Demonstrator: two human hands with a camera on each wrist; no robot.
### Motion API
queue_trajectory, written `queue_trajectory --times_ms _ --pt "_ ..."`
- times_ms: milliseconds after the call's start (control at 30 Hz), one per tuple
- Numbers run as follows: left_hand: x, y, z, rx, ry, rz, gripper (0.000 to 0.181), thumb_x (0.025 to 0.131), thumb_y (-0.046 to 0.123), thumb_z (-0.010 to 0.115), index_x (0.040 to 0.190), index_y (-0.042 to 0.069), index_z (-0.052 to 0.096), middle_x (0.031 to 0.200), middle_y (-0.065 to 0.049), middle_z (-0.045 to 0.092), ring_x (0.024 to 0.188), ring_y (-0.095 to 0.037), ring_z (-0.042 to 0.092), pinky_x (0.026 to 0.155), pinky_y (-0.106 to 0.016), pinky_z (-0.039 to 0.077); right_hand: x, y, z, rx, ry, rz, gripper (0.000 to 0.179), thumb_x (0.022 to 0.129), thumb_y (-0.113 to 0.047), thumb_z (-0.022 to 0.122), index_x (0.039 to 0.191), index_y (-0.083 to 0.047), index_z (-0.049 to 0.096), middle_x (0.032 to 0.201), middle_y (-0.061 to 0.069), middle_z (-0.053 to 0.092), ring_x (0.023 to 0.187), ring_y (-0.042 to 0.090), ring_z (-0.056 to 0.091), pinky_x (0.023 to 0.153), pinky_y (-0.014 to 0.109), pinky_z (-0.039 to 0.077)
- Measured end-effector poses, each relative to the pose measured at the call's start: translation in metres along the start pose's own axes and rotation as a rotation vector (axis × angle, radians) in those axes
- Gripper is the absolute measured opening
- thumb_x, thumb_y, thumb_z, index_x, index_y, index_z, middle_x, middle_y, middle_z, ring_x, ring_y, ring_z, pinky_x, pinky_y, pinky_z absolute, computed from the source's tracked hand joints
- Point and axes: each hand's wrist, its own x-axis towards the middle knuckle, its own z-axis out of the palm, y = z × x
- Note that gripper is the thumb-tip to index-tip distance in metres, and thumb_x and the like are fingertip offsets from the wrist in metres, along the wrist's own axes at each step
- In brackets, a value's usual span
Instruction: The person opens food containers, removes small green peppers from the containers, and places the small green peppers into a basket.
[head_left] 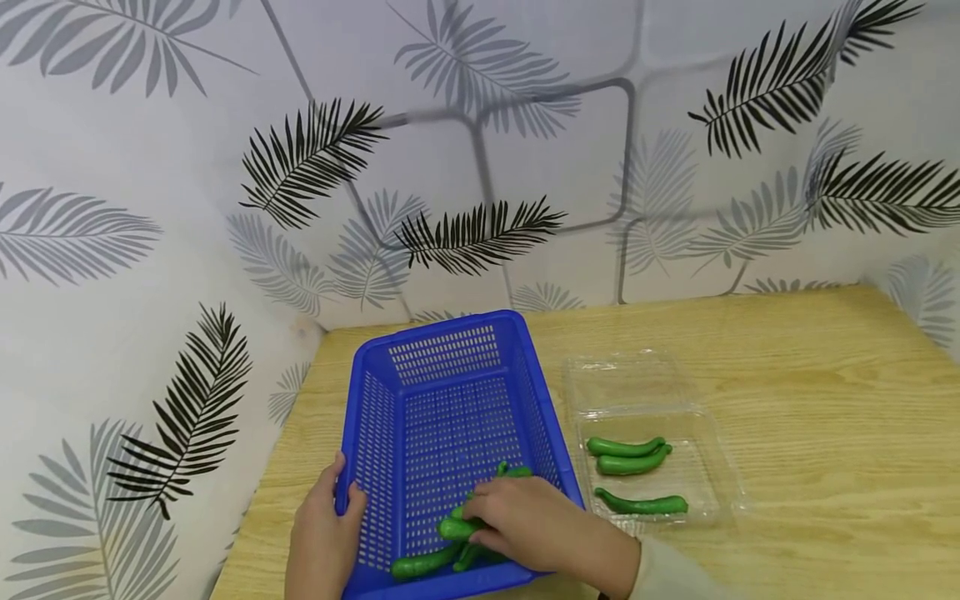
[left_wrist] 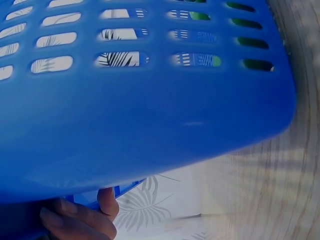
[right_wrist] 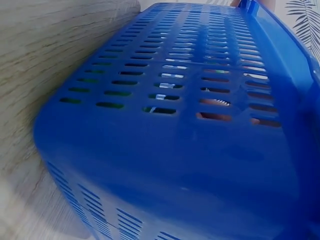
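A blue plastic basket (head_left: 457,417) with slotted walls sits on the table, its near wall also filling the left wrist view (left_wrist: 140,120) and the right wrist view (right_wrist: 165,150). My left hand (head_left: 324,529) grips its left rim, thumb inside; some of its fingers (left_wrist: 82,220) show below the basket in the left wrist view. Reaching over the near right rim, my right hand (head_left: 528,521) has its fingers curled round a green pepper (head_left: 456,529). More long green peppers lie beneath and beside it, one (head_left: 423,564) in the near left corner. The hand partly covers the pile.
Right of the basket stands a clear plastic clamshell box (head_left: 708,425), its lid (head_left: 626,383) folded back. Three green peppers (head_left: 633,462) lie inside it. The wooden table (head_left: 825,433) reaches back to a wall (head_left: 525,158) covered in leaf-patterned sheeting.
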Motion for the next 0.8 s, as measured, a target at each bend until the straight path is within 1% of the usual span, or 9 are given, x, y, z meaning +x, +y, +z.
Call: queue_trajectory --times_ms 100,200,400,500,667,800 --pt "-0.0008 -0.001 0.0004 -0.002 0.013 0.008 0.05 0.091 0.018 0.047 0.138 0.002 0.042 0.125 -0.023 0.054 0.114 -0.04 0.051 0.092 -0.056 0.04 0.002 0.0001 0.0005 0.024 -0.037 0.015 0.012 0.084 -0.029 0.067 0.094 -0.024 0.07 0.09 -0.017 0.061 0.081 -0.003 0.056 0.065 0.019 0.048" --pt "-0.0013 -0.001 0.0008 -0.002 0.02 0.009 0.05 0.09 0.018 0.047 0.137 0.002 0.043 0.123 -0.023 0.056 0.112 -0.039 0.053 0.09 -0.055 0.041 0.0056 0.0005 0.0021 0.011 -0.065 0.017 0.009 0.083 -0.028 0.069 0.091 -0.025 0.07 0.085 -0.018 0.059 0.079 -0.003 0.056 0.063 0.019 0.048" --pt "-0.0029 -0.0005 0.0014 -0.005 0.015 0.001 0.05 0.09 0.018 0.048 0.138 0.002 0.042 0.12 -0.023 0.058 0.109 -0.038 0.056 0.088 -0.054 0.043 0.0096 0.0016 0.0061 0.01 -0.092 0.035 0.01 0.083 -0.028 0.069 0.092 -0.024 0.072 0.086 -0.017 0.061 0.079 -0.002 0.057 0.062 0.021 0.05" --pt "-0.0033 -0.0003 0.0013 -0.009 0.019 0.004 0.05 0.09 0.018 0.049 0.138 0.002 0.043 0.12 -0.023 0.058 0.108 -0.038 0.056 0.088 -0.054 0.043 0.0091 0.0021 0.0069 -0.008 -0.073 0.04 0.008 0.083 -0.027 0.068 0.089 -0.024 0.071 0.085 -0.016 0.061 0.078 -0.001 0.057 0.06 0.022 0.049" --pt "-0.0022 0.0008 0.0003 -0.012 0.016 0.007 0.05 0.09 0.018 0.049 0.138 0.001 0.042 0.123 -0.023 0.056 0.112 -0.038 0.053 0.092 -0.055 0.04 0.007 0.0037 0.0054 -0.078 -0.013 0.025 0.006 0.083 -0.027 0.068 0.087 -0.022 0.07 0.079 -0.014 0.058 0.072 0.001 0.056 0.057 0.023 0.047" --pt "-0.0002 0.0019 -0.0009 -0.006 -0.003 -0.011 0.05 0.091 0.018 0.048 0.138 0.001 0.041 0.127 -0.023 0.053 0.116 -0.038 0.05 0.094 -0.054 0.038 0.0059 0.0048 0.0034 -0.067 -0.007 0.021 0.007 0.083 -0.026 0.069 0.088 -0.022 0.071 0.077 -0.015 0.056 0.07 0.001 0.054 0.059 0.022 0.047"
